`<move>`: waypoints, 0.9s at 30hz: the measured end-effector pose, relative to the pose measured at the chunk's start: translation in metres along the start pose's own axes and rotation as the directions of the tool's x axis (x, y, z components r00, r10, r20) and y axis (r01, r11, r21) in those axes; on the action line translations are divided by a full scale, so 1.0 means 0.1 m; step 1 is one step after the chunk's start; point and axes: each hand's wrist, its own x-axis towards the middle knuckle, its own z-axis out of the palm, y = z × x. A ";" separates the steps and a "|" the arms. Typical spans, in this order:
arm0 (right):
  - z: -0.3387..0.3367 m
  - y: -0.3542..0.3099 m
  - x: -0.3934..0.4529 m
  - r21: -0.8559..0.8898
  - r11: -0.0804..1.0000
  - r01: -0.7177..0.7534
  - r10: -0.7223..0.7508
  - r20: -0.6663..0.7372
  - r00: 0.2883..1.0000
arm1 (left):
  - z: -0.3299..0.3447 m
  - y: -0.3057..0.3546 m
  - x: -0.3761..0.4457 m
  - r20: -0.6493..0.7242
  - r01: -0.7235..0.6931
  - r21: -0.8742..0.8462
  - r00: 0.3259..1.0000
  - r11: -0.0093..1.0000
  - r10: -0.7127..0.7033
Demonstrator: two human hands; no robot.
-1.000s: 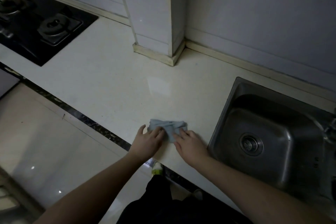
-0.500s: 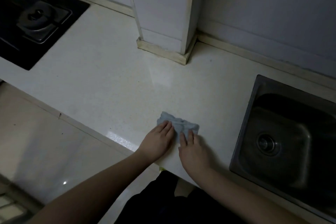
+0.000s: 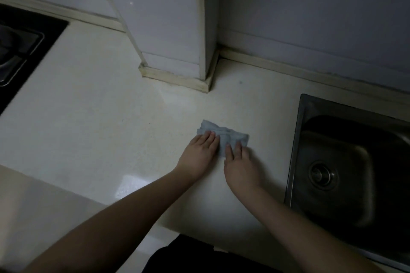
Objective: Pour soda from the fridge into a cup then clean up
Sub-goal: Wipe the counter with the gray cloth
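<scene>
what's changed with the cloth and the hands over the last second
Both hands, left hand and right hand, have pushed the blue cloth away from the counter's front edge, towards the wall. Nothing was gripped or released: flat fingers still press it. It stays bunched, left of the sink.

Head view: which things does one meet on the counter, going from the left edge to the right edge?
Stove → left hand → cloth under both hands' fingers → right hand → sink.
</scene>
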 end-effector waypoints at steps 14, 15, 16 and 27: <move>-0.76 0.82 1.59 -0.105 0.994 0.015 -0.014 0.008 1.000 | -0.50 -0.35 1.79 0.079 0.033 0.110 0.996 0.993 -0.042; -0.80 0.84 1.65 -0.116 0.993 0.018 -0.017 0.007 1.000 | -0.52 -0.37 1.85 0.082 0.046 0.101 0.995 0.994 -0.055; -0.82 0.86 1.71 -0.121 0.993 0.009 -0.007 0.012 1.000 | -0.52 -0.39 1.91 0.088 0.058 0.100 0.994 0.993 -0.067; -0.98 0.97 2.00 0.039 0.994 -0.100 0.103 -0.077 0.992 | -0.59 -0.52 2.41 0.102 0.064 0.195 0.991 0.979 -0.085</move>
